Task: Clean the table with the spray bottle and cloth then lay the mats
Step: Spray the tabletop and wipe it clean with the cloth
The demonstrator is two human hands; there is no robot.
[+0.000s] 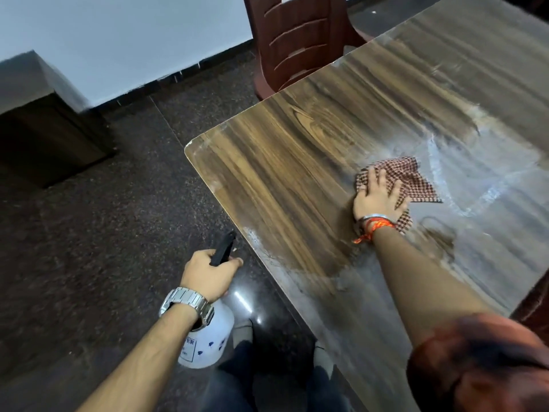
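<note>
Two-handed: pressed limp red-and-white checked cloth (416, 179) flat under spread right grip (378, 197), mid-table on wet brown wood-grain table (282, 150). Held white plastic spray bottle (208, 343) by black top handle (221, 249) in wrapped left grip (208, 275), off near-left edge. Judged bottle weighty, cloth floppy; best palmed flat.

The cloth (411, 176) lies on the table (297, 162) at 3 o'clock (right hand (378, 197) on it); the bottle (208, 337) hangs beside the table at 7, chair (297, 40) at 12.

Left hand (209, 275) low, fingers curled round spray bottle (211, 341); right hand (378, 196) flat, fingers spread, arm outstretched.
</note>
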